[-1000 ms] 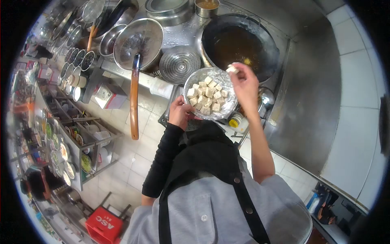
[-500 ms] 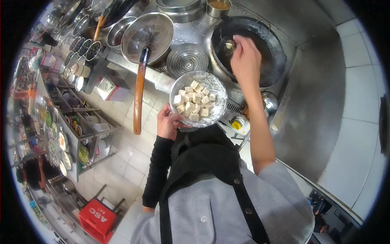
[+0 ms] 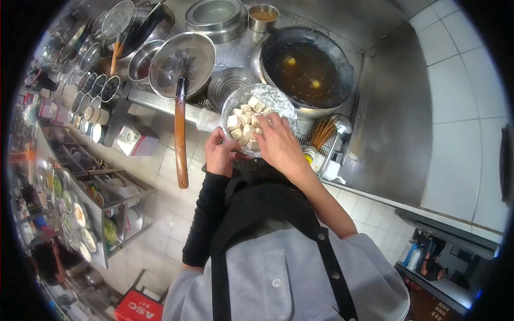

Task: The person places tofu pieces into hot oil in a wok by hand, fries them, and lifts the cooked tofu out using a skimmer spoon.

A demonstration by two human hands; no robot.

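A metal bowl (image 3: 288, 101) dusted with white powder holds several pale, floured tofu cubes (image 3: 246, 119). Its near left rim is gripped by my left hand (image 3: 219, 155), thumb at the edge. My right hand (image 3: 284, 147) reaches over the right side of the bowl, fingers bent round cubes inside; the fingertips are partly hidden. Beyond the bowl stands a large dark wok (image 3: 342, 80) of brown oil, where two yellowish pieces (image 3: 316, 84) float among bubbles.
A wooden-handled strainer (image 3: 181, 139) rests over a pot at left, its handle jutting past the counter edge. Beside it lies a perforated metal ladle (image 3: 227, 88). A bamboo brush (image 3: 322, 131) and a ladle (image 3: 342, 124) stand right of the bowl. Metal shelving (image 3: 126, 195) is at left.
My right hand has come back from above the wok to the cubes in the bowl. Two pieces now show in the oil. My left hand still holds the bowl; the view has shifted.
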